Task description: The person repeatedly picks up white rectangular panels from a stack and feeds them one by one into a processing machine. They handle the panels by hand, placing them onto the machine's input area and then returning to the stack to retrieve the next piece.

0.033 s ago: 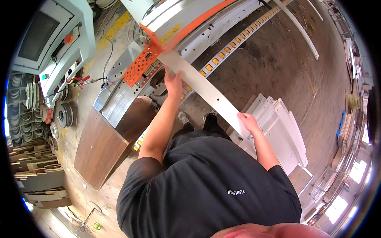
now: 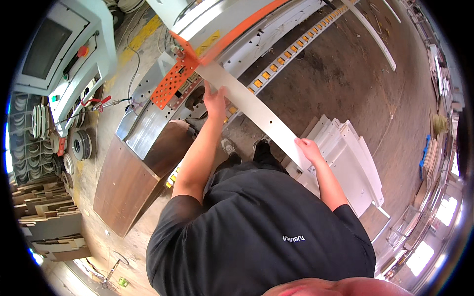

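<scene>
A long, narrow white board [image 2: 256, 109] with one small dark hole slants from the machine at the upper middle toward my right side. My left hand [image 2: 215, 102] holds its near edge close to the machine, with some fingers hidden. Around the board's other end my right hand [image 2: 308, 149] is closed, thumb on top. The board's far end meets the orange perforated guard [image 2: 174, 85] and the machine's orange-edged housing [image 2: 210, 44]. Beneath my left hand shows part of a metal machine bed [image 2: 148, 123].
Stacked white panels [image 2: 348, 160] stand right of my legs. A conveyor rail with yellow rollers [image 2: 281, 61] runs to the upper right. A brown wooden panel [image 2: 121, 185] sits at the left, below a control console [image 2: 59, 44]. Edging rolls [image 2: 81, 144] lie farther left.
</scene>
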The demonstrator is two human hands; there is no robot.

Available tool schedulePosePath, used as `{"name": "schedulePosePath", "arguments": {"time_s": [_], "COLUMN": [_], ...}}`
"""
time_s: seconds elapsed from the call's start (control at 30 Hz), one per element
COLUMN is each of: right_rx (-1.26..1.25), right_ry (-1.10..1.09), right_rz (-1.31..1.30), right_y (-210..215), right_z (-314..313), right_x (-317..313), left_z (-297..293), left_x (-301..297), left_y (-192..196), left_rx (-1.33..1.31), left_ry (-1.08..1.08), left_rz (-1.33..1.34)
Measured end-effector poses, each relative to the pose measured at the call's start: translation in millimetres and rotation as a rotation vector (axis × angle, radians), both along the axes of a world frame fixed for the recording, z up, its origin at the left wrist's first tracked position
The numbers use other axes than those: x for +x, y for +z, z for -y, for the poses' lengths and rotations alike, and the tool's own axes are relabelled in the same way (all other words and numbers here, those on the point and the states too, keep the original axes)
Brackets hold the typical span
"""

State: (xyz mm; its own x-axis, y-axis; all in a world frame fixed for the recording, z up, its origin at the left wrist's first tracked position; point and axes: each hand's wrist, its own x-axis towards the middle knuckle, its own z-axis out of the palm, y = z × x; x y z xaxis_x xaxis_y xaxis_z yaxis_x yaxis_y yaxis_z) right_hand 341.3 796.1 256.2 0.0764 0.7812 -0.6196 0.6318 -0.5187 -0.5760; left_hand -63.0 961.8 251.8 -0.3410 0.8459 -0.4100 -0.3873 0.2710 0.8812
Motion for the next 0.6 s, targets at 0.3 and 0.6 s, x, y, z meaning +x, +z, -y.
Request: {"name": "schedulePosePath", "arguments": {"time_s": [0.3, 0.6], "right_rx": [0.843, 0.39], "right_ry": [0.045, 0.216], "right_rz": [0.361, 0.029], "right_y": [35.9, -12.7], "right_z": [-40.6, 24.0], "right_x": [0.6, 73.9], "left_z": [-52.8, -0.3], "left_x": [42.8, 107.7], "left_y": [-22.2, -19.8], "left_rx": [-0.113, 0.406], "left_ry": [-0.266, -0.592], "left_rz": [-0.142, -1.524]}}
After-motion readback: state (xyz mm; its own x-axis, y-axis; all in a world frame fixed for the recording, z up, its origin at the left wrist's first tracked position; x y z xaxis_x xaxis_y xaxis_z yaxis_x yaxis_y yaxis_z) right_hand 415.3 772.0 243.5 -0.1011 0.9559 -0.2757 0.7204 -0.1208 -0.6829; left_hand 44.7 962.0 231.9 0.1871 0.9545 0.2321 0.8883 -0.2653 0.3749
